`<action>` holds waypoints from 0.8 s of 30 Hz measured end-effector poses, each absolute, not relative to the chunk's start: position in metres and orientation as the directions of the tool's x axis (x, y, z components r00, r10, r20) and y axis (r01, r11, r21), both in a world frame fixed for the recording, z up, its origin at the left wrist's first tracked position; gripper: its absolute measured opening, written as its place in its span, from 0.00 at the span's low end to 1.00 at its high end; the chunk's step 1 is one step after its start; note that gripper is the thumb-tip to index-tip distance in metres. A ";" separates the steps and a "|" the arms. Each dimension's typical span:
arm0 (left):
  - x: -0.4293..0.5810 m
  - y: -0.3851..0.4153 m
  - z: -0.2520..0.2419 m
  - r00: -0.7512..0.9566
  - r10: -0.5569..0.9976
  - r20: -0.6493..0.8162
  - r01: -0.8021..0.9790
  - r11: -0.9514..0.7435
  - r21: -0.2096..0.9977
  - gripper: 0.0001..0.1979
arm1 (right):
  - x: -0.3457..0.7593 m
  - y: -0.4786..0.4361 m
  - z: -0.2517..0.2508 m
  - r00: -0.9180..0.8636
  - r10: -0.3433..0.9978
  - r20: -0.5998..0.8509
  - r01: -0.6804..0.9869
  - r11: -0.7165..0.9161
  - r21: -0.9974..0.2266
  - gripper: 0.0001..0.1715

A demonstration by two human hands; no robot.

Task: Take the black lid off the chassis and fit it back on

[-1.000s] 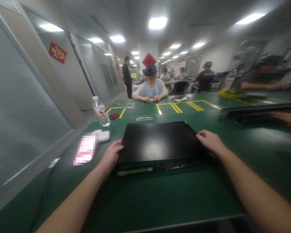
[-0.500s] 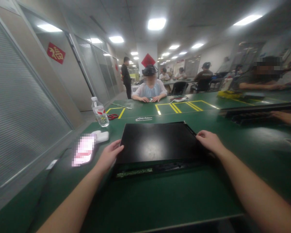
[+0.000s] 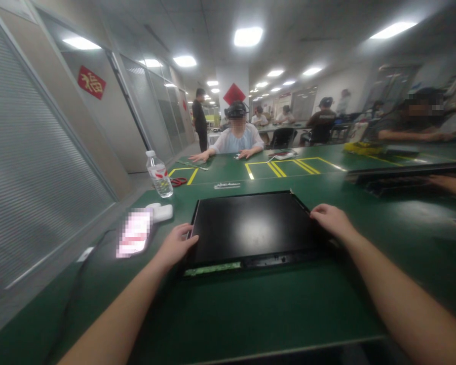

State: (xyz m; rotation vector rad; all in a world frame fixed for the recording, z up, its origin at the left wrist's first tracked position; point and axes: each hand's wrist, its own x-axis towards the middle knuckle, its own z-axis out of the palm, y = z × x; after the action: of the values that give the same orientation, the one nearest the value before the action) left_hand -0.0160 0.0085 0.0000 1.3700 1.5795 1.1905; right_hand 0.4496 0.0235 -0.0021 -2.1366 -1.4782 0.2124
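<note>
A flat black display panel lies within a shallow black frame on the green table. Along the frame's near edge runs a green circuit board strip. My left hand grips the panel's left edge, thumb over the top and fingers at the side. At the far right edge, my right hand is closed in a pinch at the panel's border. Its fingertips are partly hidden.
Left of the panel are a lit phone, a white case, a water bottle and red scissors. A co-worker sits opposite. Another black frame lies at right, with another person's hand beside it.
The panel has come down toward me and now sits lower inside the frame, whose left and far rims show more. Both hands moved with it. The co-worker opposite has reached one arm out sideways.
</note>
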 end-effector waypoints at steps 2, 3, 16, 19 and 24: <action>-0.017 0.010 -0.003 -0.159 0.986 0.053 0.345 0.005 0.939 0.16 | 0.451 0.024 -0.003 0.397 0.905 0.155 0.812 -0.267 -0.519 0.09; -0.018 0.010 -0.004 -0.152 0.987 0.052 0.354 0.005 0.935 0.15 | 0.452 0.024 -0.003 0.403 0.904 0.141 0.802 -0.275 -0.531 0.09; -0.017 0.010 -0.006 -0.114 0.992 0.062 0.439 -0.005 0.898 0.12 | 0.451 0.024 0.003 0.424 0.902 0.074 0.759 -0.309 -0.573 0.08; -0.018 0.011 -0.007 -0.096 0.992 0.086 0.504 -0.026 0.863 0.12 | 0.451 0.024 0.003 0.424 0.903 0.064 0.758 -0.316 -0.570 0.08; -0.018 0.011 -0.006 -0.001 0.996 0.091 0.707 -0.064 0.705 0.17 | 0.451 0.025 0.002 0.423 0.904 0.061 0.755 -0.314 -0.575 0.07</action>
State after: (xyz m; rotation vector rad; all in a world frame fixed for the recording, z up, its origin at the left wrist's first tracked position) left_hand -0.0183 0.0105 -0.0062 1.8185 1.7518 0.8222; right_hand 0.4511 0.0251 0.0018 -2.1525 -1.3991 0.3706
